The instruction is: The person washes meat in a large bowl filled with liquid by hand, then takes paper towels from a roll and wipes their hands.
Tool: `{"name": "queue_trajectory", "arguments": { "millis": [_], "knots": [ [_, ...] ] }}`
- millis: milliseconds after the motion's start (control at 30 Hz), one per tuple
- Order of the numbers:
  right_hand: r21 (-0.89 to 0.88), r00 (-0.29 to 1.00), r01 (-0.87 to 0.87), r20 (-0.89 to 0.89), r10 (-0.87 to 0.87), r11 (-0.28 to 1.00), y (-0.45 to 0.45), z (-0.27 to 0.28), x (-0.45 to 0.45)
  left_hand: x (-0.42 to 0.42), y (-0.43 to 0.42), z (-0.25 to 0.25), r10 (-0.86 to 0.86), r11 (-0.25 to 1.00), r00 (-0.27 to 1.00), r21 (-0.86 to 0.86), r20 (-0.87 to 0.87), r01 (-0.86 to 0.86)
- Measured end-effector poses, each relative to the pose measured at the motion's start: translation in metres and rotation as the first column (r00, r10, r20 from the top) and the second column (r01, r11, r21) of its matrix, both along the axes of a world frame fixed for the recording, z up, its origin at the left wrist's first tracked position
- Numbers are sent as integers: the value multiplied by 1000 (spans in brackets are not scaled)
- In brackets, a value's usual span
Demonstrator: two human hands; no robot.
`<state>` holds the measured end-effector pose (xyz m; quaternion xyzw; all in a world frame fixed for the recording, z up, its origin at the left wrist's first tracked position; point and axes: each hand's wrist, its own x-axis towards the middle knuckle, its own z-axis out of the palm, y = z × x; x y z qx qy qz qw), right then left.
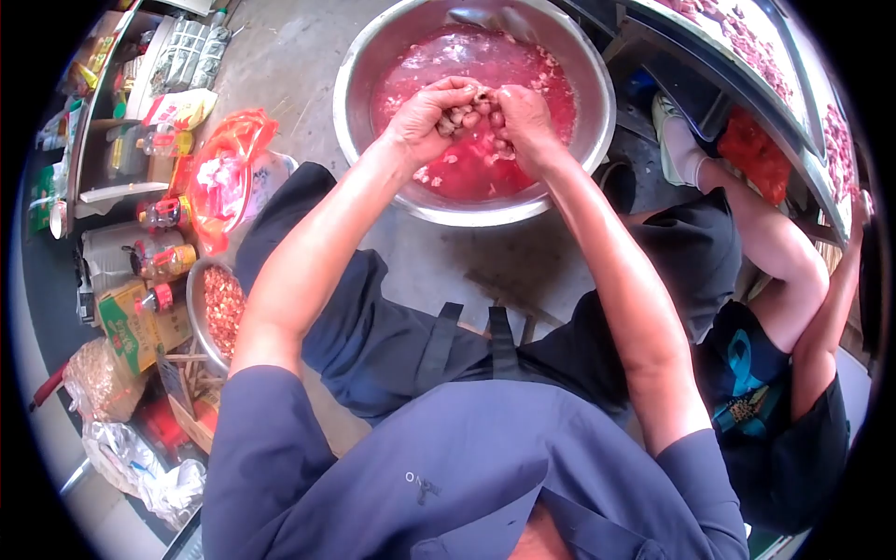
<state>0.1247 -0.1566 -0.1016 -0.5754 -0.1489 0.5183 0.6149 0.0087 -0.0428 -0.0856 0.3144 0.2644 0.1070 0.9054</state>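
Observation:
My left hand [432, 119] and my right hand [525, 121] meet above a large metal basin [347, 89] of red, bloody-looking liquid [429, 65]. Between them is a clump of small, rounded, pinkish-brown meat pieces [464, 119], whose exact kind I cannot make out. Fingers of both hands are curled around the clump, with the thumbs and fingertips close together at its top. Pale scraps [553, 75] float in the liquid below. Something grey and shiny [476, 19] lies at the basin's far rim, partly under the liquid.
To the left are a red plastic bag [229, 177], several bottles [168, 212], a bowl of reddish chopped bits [224, 303] and cardboard boxes [140, 322]. At right another person [765, 224] sits beside a table bearing meat pieces [747, 42]. My knees flank the basin's near side.

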Motion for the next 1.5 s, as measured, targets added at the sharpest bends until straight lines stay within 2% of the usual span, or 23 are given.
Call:
{"name": "queue_trajectory", "arguments": {
  "millis": [33, 100, 167, 233, 267, 300, 367, 400, 433, 533, 567, 633, 700, 733, 800, 833, 900, 1033, 1167, 1233, 1300, 1367, 1500],
  "knots": [
    [-1, 1000, -1, 3, 1, 1000, 0, 2, 0, -1, 1, -2, 1, 1000, 1000, -1, 3, -1],
    [52, 965, 162, -218, -148, 985, 1, 3, 0, -4, 8, -4, -32, 996, 984, -82, 173, 47],
    [31, 947, 204, -258, -189, 979, -2, -1, 11, -7, 18, -5, 42, 998, 988, -55, 152, -34],
    [-123, 963, 263, 88, -254, 957, -5, -3, 18, -8, 23, 4, 72, 997, 990, -7, 120, -71],
    [-130, 944, 204, 288, -160, 970, -2, -16, 25, -8, 21, 6, 85, 996, 995, 37, 58, -87],
    [-129, 944, 202, 289, -158, 971, -1, -15, 24, -7, 21, 3, 86, 995, 995, 37, 59, -89],
    [-132, 696, 74, 717, 44, 988, 0, -15, 19, -5, 17, -4, 87, 986, 994, 148, -63, -77],
    [-138, 648, 43, 757, 78, 989, -1, -16, 18, -5, 17, -8, 59, 980, 996, 191, -63, -46],
    [-138, 648, 43, 757, 78, 989, -2, -19, 18, -4, 16, -11, 59, 980, 996, 191, -63, -46],
    [-249, 539, -15, 814, 217, 968, -2, -23, 15, -6, 15, -22, 33, 794, 950, 585, -311, 164],
    [-266, 522, -57, 814, 255, 962, -3, -24, 14, -8, 15, -27, 34, 794, 949, 586, -314, 165],
    [-283, 504, -98, 813, 292, 954, -5, -23, 12, -8, 11, -28, -9, 642, 897, 685, -441, 344],
    [-378, 363, -95, 848, 385, 921, -7, -24, 10, -7, 9, -28, 6, 619, 879, 692, -477, 371],
    [-378, 363, -95, 848, 386, 921, -7, -24, 8, -7, 8, -28, 15, 638, 884, 685, -467, 351],
    [-403, 342, -251, 814, 470, 880, -8, -27, 5, -6, 9, -25, 25, 656, 889, 679, -457, 331],
    [-403, 342, -251, 814, 470, 880, -10, -29, 0, -6, 11, -22, 28, 652, 874, 672, -485, 352],
    [-365, 185, -235, 893, 410, 901, -13, -34, -9, -6, 11, -20, 31, 649, 857, 663, -514, 374],
    [-521, 169, -302, 795, 583, 798, -9, -39, -9, -6, 9, -17, 57, 674, 847, 646, -529, 358],
    [-470, 275, -333, 781, 560, 818, -9, -31, -1, -6, 6, -14, 66, 671, 829, 639, -555, 375],
    [-283, 594, -331, 679, 432, 900, -5, -29, 3, -7, 8, -20, 46, 728, 857, 605, -513, 323],
    [-230, 670, -339, 622, 406, 912, -7, -21, 11, -8, 8, -20, 31, 779, 884, 566, -467, 272],
    [-149, 885, -296, 329, 330, 943, -8, -11, 16, -7, 7, -15, 60, 783, 891, 575, -451, 239],
    [16, 964, -178, 202, 171, 984, -9, -5, 19, -7, 9, -19, 67, 785, 894, 576, -444, 227]
  ]
}}
